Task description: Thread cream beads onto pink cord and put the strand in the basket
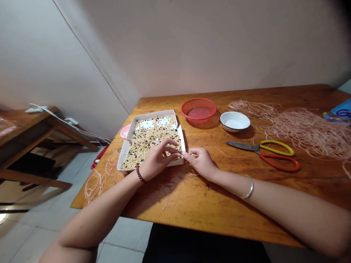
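My left hand (159,157) reaches over the near right corner of a shallow white box (180,140). Its thumb and a finger pinch together at the box's edge, and whatever is between them is too small to make out. The box holds many small beige beads (142,146), mixed with dark ones and a few green ones. Just outside the box, my right hand (202,163) is closed, its fingertips meeting those of the left. A few beige beads (195,155) show in its curled fingers, with thin pink cord (219,150) trailing from it.
Behind the box stands a red plastic basket (199,109), with a white enamel bowl (235,121) beside it. Scissors (259,149) with yellow and red handles lie right of my hands. Tangled pink cord (301,128) spreads at the right; more cord (95,184) hangs over the left table edge.
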Available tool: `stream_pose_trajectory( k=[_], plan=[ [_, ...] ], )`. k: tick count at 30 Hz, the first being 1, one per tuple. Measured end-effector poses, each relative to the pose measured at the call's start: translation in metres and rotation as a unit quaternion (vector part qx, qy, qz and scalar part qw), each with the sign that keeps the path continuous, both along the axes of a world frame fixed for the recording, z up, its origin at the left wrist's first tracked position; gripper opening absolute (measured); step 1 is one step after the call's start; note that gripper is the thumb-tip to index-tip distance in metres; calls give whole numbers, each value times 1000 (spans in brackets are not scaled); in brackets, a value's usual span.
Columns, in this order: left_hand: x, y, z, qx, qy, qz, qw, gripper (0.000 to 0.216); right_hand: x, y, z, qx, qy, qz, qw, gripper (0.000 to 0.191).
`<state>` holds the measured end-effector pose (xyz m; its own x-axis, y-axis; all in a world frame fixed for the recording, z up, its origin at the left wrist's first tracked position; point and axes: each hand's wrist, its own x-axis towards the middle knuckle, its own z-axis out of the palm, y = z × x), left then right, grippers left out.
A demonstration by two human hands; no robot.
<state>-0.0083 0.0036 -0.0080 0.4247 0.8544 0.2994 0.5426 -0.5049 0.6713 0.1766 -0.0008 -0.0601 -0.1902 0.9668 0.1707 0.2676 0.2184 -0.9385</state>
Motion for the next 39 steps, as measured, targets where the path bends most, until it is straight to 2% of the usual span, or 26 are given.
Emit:
stream_pose_trajectory(
  k=[5,9,19,28,39],
  plan=[
    [-1,-1,2,-10,3,-6,1000,21,-1,-1,1,2,11,15,1000,47],
    [0,-1,3,14,10,-13,1000,13,-2,-1,2,3,16,20,1000,47],
    [1,-4,7,43,55,-18,997,10,-2,0,-2,8,8,53,999,45],
    [4,-5,4,32,0,4,999,10,-4,-1,10,-2,103,8,995,47],
    [2,-3,0,1,-33,7,999,20,-5,-1,11,-10,103,-27,994,48]
  ],
)
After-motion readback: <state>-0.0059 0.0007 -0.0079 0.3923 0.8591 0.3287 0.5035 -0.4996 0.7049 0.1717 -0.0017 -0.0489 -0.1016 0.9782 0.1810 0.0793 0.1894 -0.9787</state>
